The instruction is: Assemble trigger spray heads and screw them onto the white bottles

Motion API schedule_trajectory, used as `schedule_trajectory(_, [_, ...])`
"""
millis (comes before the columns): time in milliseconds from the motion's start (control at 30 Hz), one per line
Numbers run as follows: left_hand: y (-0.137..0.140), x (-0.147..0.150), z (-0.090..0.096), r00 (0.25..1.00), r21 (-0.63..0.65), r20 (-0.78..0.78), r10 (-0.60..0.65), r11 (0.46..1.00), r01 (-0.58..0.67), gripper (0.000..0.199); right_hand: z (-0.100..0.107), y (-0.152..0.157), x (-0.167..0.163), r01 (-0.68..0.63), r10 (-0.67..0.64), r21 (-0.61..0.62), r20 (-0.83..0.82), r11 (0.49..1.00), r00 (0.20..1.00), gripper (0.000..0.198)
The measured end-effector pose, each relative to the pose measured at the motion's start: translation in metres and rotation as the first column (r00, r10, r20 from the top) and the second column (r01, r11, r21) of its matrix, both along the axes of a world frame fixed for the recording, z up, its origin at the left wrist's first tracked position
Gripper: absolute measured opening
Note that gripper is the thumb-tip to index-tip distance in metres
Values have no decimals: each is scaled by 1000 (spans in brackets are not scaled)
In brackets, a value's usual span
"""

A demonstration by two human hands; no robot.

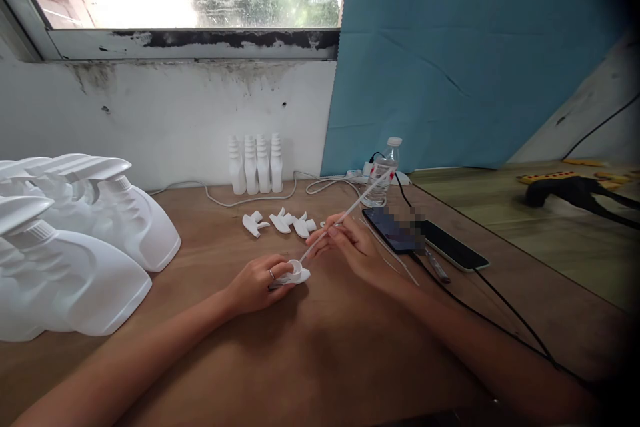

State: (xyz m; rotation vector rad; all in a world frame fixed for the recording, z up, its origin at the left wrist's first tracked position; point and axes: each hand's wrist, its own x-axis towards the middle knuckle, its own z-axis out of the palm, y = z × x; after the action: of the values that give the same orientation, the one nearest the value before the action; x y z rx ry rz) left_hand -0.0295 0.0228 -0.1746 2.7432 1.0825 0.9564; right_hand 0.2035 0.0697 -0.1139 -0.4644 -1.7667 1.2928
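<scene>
- Head view, only one.
- Left hand (261,284): pinching the nozzle (303,275) between thumb and fingers, low over the bench (280,363). Collar faces up, rounded end sticks out to that hand's right.
- Right hand (356,250): pinching the tube (361,199) between thumb and index finger, other fingers loosely extended below.
- Key relation: nozzle lies left of the right hand and slightly nearer the wearer, right at the left hand's fingertips. Left hand is the nearer one.
- Tube's long axis slants: low end left of the right hand at the collar, high end up and away to that hand's right.
- Low end meets the collar in view; can't tell if it's inside or just above.
- Beyond the hands: three loose nozzles (281,221) in a row, then small bottles (256,170) upright by the wall (200,113).
- Left of the left hand: big bottles (83,280).
- Right of the right hand: two phones (454,243). Water bottle (379,169) beyond it.
</scene>
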Motion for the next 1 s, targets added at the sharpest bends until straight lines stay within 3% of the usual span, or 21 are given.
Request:
schedule_trajectory(167, [0, 0, 0, 1000, 19, 14, -18, 1000, 17, 23, -6, -3, -1, 5, -6, 77, 14, 997, 1000, 17])
schedule_trajectory(400, [3, 0, -2, 999, 37, 30, -29, 999, 28, 24, 1, -6, -1, 26, -46, 225, 82, 974, 996, 18])
schedule_trajectory(567, [2, 0, -2, 1000, 38, 19, -17, 999, 16, 23, 3, -10, -2, 0, -40, 259, 146, 966, 988, 23])
schedule_trajectory(800, [2, 0, -2, 999, 30, 29, -23, 999, 22, 23, 0, -9, -3, 67, -83, 287, 45, 956, 996, 24])
schedule_trajectory(1000, [2, 0, -3, 999, 66, 42, -32, 997, 29, 23, -1, -10, -2, 39, -90, 317, 146, 948, 985, 26])
